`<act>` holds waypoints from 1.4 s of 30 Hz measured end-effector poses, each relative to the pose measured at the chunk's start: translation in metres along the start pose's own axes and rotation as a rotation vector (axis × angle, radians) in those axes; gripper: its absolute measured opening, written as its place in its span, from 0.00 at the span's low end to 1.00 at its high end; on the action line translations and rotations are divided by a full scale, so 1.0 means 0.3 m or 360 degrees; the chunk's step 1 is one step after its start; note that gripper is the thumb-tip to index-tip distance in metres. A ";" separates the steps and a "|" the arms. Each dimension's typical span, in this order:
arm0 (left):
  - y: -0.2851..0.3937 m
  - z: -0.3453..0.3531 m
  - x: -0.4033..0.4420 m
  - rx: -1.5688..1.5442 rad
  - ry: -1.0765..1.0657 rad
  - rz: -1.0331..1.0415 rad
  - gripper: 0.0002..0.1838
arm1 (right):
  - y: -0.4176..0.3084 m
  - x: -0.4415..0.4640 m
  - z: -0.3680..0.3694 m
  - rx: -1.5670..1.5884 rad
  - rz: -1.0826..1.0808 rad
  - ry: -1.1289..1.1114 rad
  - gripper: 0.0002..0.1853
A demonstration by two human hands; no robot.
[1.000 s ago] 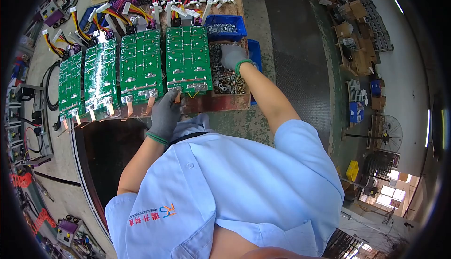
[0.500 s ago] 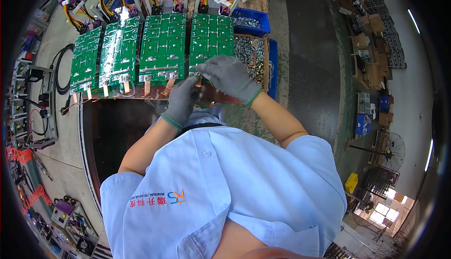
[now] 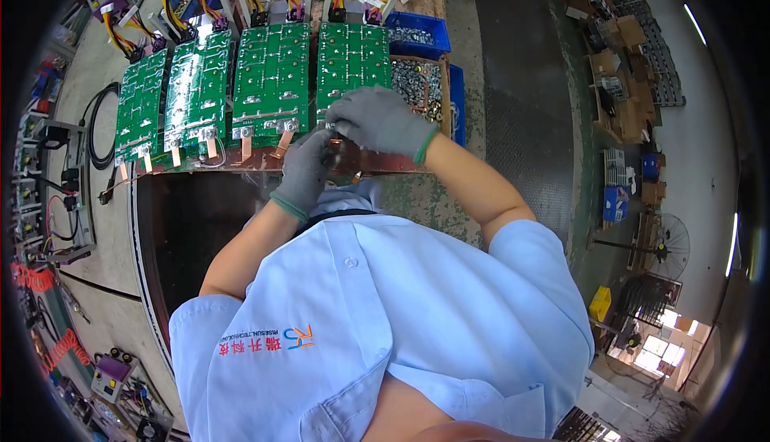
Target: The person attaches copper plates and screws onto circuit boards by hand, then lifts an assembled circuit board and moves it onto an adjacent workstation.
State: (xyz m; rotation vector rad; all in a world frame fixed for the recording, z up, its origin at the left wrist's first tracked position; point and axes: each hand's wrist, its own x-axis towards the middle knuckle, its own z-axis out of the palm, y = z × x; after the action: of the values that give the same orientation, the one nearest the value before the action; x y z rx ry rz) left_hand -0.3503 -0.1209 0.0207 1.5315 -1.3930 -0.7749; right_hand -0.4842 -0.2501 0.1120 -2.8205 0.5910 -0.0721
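Observation:
Several green circuit boards stand in a row along the bench edge, with copper tabs at their lower ends. Over the lower end of the rightmost board (image 3: 353,57) is my right hand (image 3: 382,121), in a grey glove, its fingers bent and pinched together. My left hand (image 3: 306,171), gloved too, meets it from the left at the board's bottom edge, fingers closed. Something small and metallic shows between the fingertips, too small to name. A copper tab (image 3: 283,144) hangs from the neighbouring board (image 3: 271,73), left of my left hand.
Right of the boards are a wooden tray of nuts and bolts (image 3: 415,83) and a blue bin (image 3: 417,31) of metal parts. White connectors and coloured wires rise behind the boards. A black cable (image 3: 102,129) lies coiled at left.
My right hand has left the hardware tray and come to the rightmost board's lower end, beside my left hand. Over the last half second both hands stay there, with the view shifted slightly.

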 end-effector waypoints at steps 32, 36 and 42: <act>0.022 -0.005 0.017 0.0498 -0.0110 0.0028 0.09 | -0.036 0.020 -0.014 -0.0252 0.0255 -0.0380 0.13; 0.042 -0.008 0.017 0.0516 -0.0093 0.0058 0.08 | 0.008 -0.001 0.081 -0.0382 -0.0022 0.0426 0.14; 0.038 -0.004 0.013 0.0515 -0.0072 0.0034 0.08 | 0.014 0.007 0.090 -0.0188 0.0050 0.0241 0.15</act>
State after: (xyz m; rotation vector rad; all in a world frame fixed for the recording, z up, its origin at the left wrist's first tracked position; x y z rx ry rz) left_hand -0.3533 -0.1242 0.0319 1.7491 -1.6256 -0.5939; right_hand -0.4812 -0.2481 0.0850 -2.9375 0.6939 -0.2550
